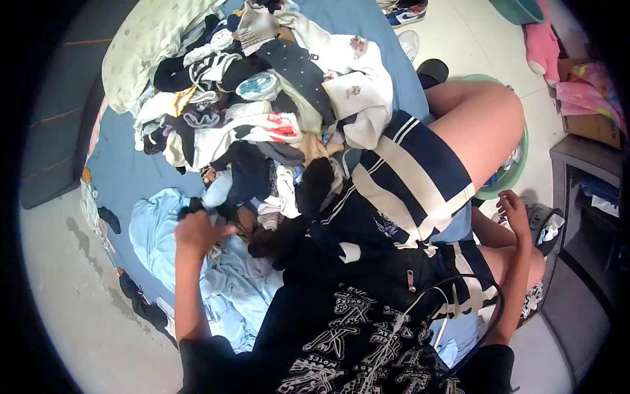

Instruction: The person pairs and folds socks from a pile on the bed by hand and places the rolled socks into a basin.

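Observation:
My left hand [197,231] is over the near left side of the bed, its fingers curled and one digit stretched to the right. A small dark piece of cloth [189,209] shows at its far edge; I cannot make out what the fingers hold. Under and beside it lies crumpled light blue cloth [154,226]. Just beyond is a big heap of socks and small garments, among them a dark dotted sock [295,72] and a striped sock [216,69]. My right hand [514,213] hangs past my knee, fingers loosely bent and apart, with nothing visible in it.
The heap covers much of the blue bed sheet [121,171]. Dark socks [109,220] lie along the left edge. Right of my legs stand a green basin [518,164] and a container [543,220] with clothes, before a dark cabinet [584,154]. Shoes [408,14] rest on the floor.

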A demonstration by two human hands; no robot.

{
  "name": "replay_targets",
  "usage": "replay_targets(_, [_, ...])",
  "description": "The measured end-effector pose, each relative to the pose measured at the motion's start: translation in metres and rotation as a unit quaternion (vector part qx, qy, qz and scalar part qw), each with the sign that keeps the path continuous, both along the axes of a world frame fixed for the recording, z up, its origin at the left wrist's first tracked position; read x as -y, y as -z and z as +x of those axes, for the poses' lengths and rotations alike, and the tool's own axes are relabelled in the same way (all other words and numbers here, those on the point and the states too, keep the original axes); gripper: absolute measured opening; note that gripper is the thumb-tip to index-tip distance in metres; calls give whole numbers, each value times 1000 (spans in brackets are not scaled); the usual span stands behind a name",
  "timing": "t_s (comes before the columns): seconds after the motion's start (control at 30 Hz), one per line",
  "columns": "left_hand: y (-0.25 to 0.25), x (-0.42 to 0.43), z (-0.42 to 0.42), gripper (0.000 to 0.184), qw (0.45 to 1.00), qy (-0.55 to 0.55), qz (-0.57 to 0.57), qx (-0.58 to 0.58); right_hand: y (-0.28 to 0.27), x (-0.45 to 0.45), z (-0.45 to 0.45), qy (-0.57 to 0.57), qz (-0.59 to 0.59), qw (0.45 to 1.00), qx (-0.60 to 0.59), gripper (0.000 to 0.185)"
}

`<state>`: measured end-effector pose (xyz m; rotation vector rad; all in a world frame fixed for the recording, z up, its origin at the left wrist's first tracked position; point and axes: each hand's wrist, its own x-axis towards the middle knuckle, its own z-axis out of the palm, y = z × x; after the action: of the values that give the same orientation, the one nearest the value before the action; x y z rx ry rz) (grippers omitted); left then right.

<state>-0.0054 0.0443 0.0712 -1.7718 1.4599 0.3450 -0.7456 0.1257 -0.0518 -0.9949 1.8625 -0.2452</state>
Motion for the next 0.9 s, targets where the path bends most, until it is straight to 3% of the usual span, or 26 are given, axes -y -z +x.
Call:
replay_targets(0.07, [-2,4,20,75,988,-44,-112,-95,0,-2,0,2,-8,1000,1,18])
replay_targets(0.13, [5,3,41,80,979,57,-181,-68,-2,-2,2,4,-17,1000,2,18])
replay_targets(0.27, [16,7,69,77,973,46,-222,-37,-2,-1,4,16,0,1000,-3,19])
replay_targets(0.37, [45,5,128,66,978,-121,-140,-95,-11,4,11,11,11,1000,-8,18])
replay_targets(0.4, [48,6,134,66,978,-120,-140,-95,-14,5,14,11,20,1000,-10,17])
replay_targets(0.47, [55,3,148,68,909,-261,-231,-227,-12,4,14,15,18,1000,-8,17])
replay_targets(0.53, [66,-7,168,68,901,-240,-267,-245,-11,6,15,18,15,1000,-7,17])
replay_targets(0.67, [68,-2,184,63,878,-307,-289,-228,-7,1,9,8,-4,1000,-12,17])
replay_targets(0.73, [43,9,145,57,805,-240,-497,-219,-4,-2,8,-1,-17,1000,-14,18])
replay_targets(0.77, [16,22,96,45,756,-243,-539,-282,-5,0,9,-7,-11,1000,-26,18])
replay_targets(0.83, [-18,40,28,37,687,-209,-592,-366,-8,8,13,-8,-15,999,-41,19])
replay_targets(0.9, [-50,49,-40,35,668,-159,-621,-380,-11,15,21,-35,-120,989,-78,18])
